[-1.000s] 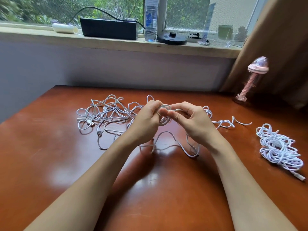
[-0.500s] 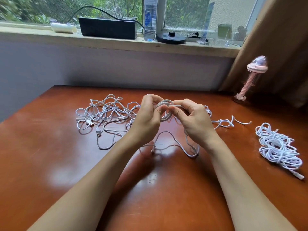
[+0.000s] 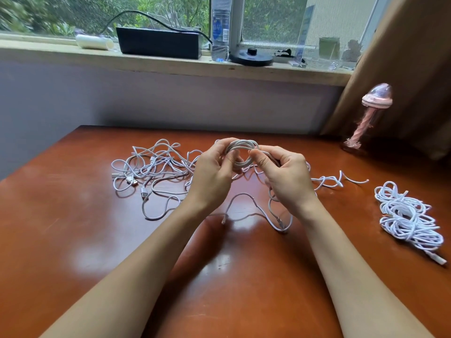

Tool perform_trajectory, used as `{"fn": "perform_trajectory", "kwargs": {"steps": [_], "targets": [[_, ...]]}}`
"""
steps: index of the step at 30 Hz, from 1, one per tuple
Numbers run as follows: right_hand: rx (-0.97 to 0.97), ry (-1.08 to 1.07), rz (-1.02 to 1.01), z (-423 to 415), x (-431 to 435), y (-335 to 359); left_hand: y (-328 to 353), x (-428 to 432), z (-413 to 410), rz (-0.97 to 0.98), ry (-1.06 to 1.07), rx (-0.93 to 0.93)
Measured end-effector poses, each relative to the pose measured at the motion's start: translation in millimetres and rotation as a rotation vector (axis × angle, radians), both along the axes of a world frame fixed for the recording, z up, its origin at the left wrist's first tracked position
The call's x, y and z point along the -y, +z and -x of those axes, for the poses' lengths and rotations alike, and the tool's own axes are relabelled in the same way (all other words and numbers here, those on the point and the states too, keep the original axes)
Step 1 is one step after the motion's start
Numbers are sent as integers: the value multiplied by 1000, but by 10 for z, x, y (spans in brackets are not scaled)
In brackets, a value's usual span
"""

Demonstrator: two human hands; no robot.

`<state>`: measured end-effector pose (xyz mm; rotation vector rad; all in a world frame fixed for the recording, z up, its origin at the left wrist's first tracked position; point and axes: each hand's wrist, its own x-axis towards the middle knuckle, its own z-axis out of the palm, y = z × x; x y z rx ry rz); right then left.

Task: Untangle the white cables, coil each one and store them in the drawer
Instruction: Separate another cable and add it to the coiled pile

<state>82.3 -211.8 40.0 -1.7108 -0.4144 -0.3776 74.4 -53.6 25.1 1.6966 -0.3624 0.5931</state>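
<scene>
Grips a small coil of white cable [image 3: 241,143] above the table [image 3: 73,240], left hand [image 3: 212,176] curled round one side, right hand [image 3: 288,178] pinching the other.

A glossy reddish-brown wooden table [image 3: 73,240] spreads out before me, its far edge against a pale lilac wall [image 3: 146,103]. Above the wall runs a windowsill [image 3: 61,57]. On it, from my left, are a white roll [image 3: 94,41] lying on its side, a long black box [image 3: 158,43] with a black cord [image 3: 136,14] arching over it, an upright clear water bottle [image 3: 220,28] with a blue label, and a round black disc [image 3: 251,56] with a knob on top. Farther right stands a green cup [image 3: 329,47] (too blurred to say more). A brown curtain [image 3: 415,57] hangs at my right, and beside it, at the table's far right corner, stands a pink jellyfish-shaped ornament [image 3: 373,111].
</scene>
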Motion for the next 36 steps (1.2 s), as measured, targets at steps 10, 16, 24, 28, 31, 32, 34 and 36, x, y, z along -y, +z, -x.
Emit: {"fn": "perform_trajectory", "kwargs": {"steps": [10, 16, 24, 28, 31, 32, 34, 36], "targets": [[81, -35, 214, -32, 53, -39, -63, -118, -90, -277, 72, 57], [106, -8, 244, -11, 97, -16, -58, -136, -104, -252, 103, 0], [78, 16, 122, 3, 103, 27, 24, -59, -26, -65, 13, -81], [52, 20, 76, -10, 68, -7, 99, -5, 39, 119, -82, -139], [13, 81, 31, -28, 23, -51, 115, 7, 54, 218, -118, -175], [-8, 94, 14, -28, 9, -58, 114, 10, 56, 248, -128, -190], [-33, 101, 22, -35, -11, -79, 116, 16, 55, 311, -150, -220], [-41, 110, 79, -45, -28, -115, 121, 30, 53, 383, -182, -251]]}}
